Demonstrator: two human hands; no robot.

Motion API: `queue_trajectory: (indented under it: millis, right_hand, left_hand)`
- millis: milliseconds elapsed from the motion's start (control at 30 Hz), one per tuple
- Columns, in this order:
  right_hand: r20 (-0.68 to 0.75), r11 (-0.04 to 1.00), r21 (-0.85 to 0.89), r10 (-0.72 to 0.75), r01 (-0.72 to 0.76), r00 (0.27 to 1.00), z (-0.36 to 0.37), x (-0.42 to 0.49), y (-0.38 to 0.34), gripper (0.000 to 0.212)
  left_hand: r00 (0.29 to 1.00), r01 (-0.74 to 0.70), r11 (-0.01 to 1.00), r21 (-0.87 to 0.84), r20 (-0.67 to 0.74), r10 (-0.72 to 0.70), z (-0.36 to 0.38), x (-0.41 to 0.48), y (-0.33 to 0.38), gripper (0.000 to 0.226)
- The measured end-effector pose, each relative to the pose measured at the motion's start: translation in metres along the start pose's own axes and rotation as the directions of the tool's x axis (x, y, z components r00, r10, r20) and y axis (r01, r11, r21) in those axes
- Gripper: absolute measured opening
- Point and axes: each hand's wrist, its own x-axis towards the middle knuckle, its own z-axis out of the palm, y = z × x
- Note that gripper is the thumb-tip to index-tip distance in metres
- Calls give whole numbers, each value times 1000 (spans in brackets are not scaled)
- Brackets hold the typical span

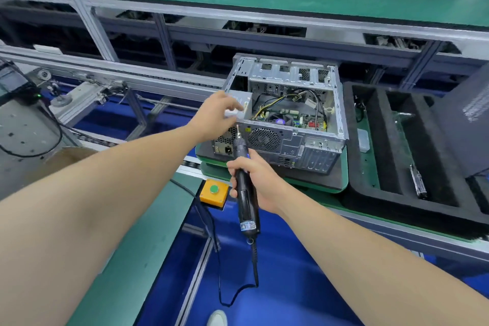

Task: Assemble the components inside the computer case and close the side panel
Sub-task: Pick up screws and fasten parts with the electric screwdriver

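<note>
Head view, from the left edge: a dark electronic unit with a small green light [18,85] sits beside the grey aluminium conveyor rail [111,67], and a green-matted workbench [148,233] runs below it. On the bench's corner stands a yellow-orange box with a round green push button [214,190].

The left hand [217,114] reaches to the near-left corner of the open case and grasps the silver box-shaped power supply [242,104] there, thumb on top and fingers curled against its side, though the hand is blurred. Just right of it, the right hand [255,182] is clenched round the middle of a black pen-shaped electric screwdriver [242,193]. The tool is upright, with its bit pointing up at the case's rear edge, close beside the power supply. A white label with dark print wraps the tool's lower body; the writing is too small to read. A black coiled cable [255,267] hangs from its bottom end.

The grey steel computer case [296,71] lies on a dark pallet with a green rim [342,174], its open side up and its side panel off. The motherboard and yellow-and-black wiring show inside. Its rear face, with a round fan grille and a power socket, is turned toward the camera. A small yellow sticker by the grille cannot be read.

Further right lies a black foam tray with long compartments [357,209] — a slim metal part lies in one — and a dark grey flat panel [465,124] leans at the far right.
</note>
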Motion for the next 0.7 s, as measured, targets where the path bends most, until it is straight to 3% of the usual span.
queue_trajectory:
  millis: [67, 133, 233, 367, 433, 567, 700]
  right_hand:
    - [15, 999, 7, 46, -46, 999, 12, 5, 2, 18]
    - [16, 994, 13, 110, -111, 994, 29, 14, 7, 16]
    - [-21, 991, 16, 132, -132, 991, 60, 36, 27, 24]
    - [-90, 996, 23, 84, -82, 992, 99, 74, 66, 32]
    - [-115, 993, 61, 110, -103, 987, 111, 92, 88, 29]
    - [-238, 966, 110, 256, -235, 937, 128, 126, 131, 25]
    - [-367, 934, -19, 326, -358, 871, 137, 151, 169, 8]
  left_hand:
    - [977, 190, 974, -120, -73, -200, -8, -17, -10, 7]
    - [919, 393, 870, -299, 84, -386, -17, -40, -26, 13]
    - [788, 614, 649, -450, 390, -476, -23, -84, -52, 30]
    - [690, 709, 377, -596, 478, -543, -18, -144, -88, 18]
    - [661, 732, 333, -594, 501, -558, -14, -170, -107, 8]
    - [585, 806, 346, -480, 554, -593, -5, -207, -140, 20]
    - [544, 839, 408, -360, 539, -643, 9, -228, -166, 32]
